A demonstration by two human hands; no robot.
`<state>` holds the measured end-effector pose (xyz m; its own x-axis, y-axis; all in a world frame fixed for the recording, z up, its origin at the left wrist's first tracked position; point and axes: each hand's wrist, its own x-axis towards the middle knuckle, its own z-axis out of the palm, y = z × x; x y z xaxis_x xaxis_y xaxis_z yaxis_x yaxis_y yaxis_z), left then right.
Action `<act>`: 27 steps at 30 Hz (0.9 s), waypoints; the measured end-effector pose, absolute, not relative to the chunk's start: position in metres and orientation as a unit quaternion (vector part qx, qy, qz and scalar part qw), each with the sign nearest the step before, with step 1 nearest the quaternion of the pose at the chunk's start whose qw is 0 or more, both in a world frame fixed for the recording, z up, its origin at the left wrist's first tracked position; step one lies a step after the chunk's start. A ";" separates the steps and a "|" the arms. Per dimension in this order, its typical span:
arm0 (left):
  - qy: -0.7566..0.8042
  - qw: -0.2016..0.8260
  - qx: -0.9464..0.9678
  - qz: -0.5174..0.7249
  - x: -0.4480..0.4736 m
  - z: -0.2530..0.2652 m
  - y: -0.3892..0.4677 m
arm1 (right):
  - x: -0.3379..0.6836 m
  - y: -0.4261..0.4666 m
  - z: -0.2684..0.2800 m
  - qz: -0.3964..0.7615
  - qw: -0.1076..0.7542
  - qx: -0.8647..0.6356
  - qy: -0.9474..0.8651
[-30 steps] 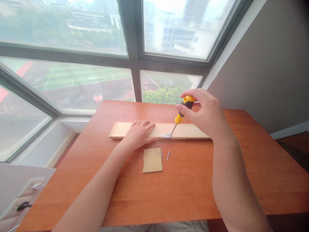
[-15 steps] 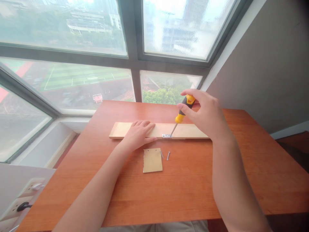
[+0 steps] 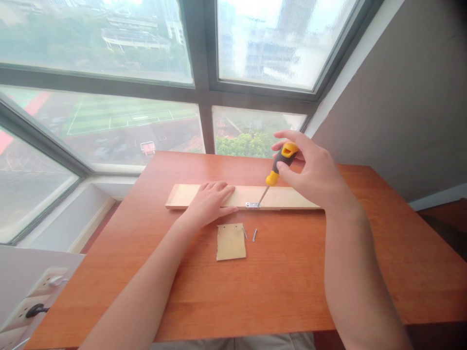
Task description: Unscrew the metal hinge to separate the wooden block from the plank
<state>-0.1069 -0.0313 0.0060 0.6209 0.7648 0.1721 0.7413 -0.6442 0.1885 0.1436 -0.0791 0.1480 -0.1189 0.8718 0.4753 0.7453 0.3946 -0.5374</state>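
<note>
A long pale wooden board (image 3: pixel 178 196) lies across the table. My left hand (image 3: pixel 208 201) rests flat on it, fingers stretched out, left of a small metal hinge (image 3: pixel 252 205) at the board's near edge. My right hand (image 3: pixel 310 167) grips the black and yellow handle of a screwdriver (image 3: pixel 280 163), which leans to the right. The screwdriver's tip meets the right end of the hinge; any screw head under it is too small to make out. Closer to me lie a small square of thin wood (image 3: pixel 231 243) with two holes near its top edge, and two screws (image 3: pixel 254 235).
The brown wooden table (image 3: pixel 277 291) reaches to large windows (image 3: pixel 134 119) at the back. A grey wall (image 3: pixel 394 107) rises on the right. At the lower left, a black plug (image 3: pixel 35 311) sits in a wall socket.
My right hand has shifted slightly to the right and its fingers have loosened and turned around the screwdriver handle. The handle has rotated a little. My left hand and the board stay put.
</note>
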 end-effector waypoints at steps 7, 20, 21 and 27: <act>0.421 0.047 0.898 0.122 -0.107 0.004 -0.031 | 0.139 -0.078 0.147 0.017 0.374 -0.574 -0.728; 0.424 0.052 0.896 0.119 -0.106 0.008 -0.033 | 0.142 -0.072 0.145 -0.013 0.362 -0.585 -0.726; 0.424 0.051 0.896 0.119 -0.106 0.008 -0.033 | 0.142 -0.072 0.145 -0.014 0.361 -0.585 -0.726; 0.425 0.044 0.897 0.116 -0.106 0.008 -0.033 | 0.144 -0.081 0.151 0.147 0.354 -0.491 -0.782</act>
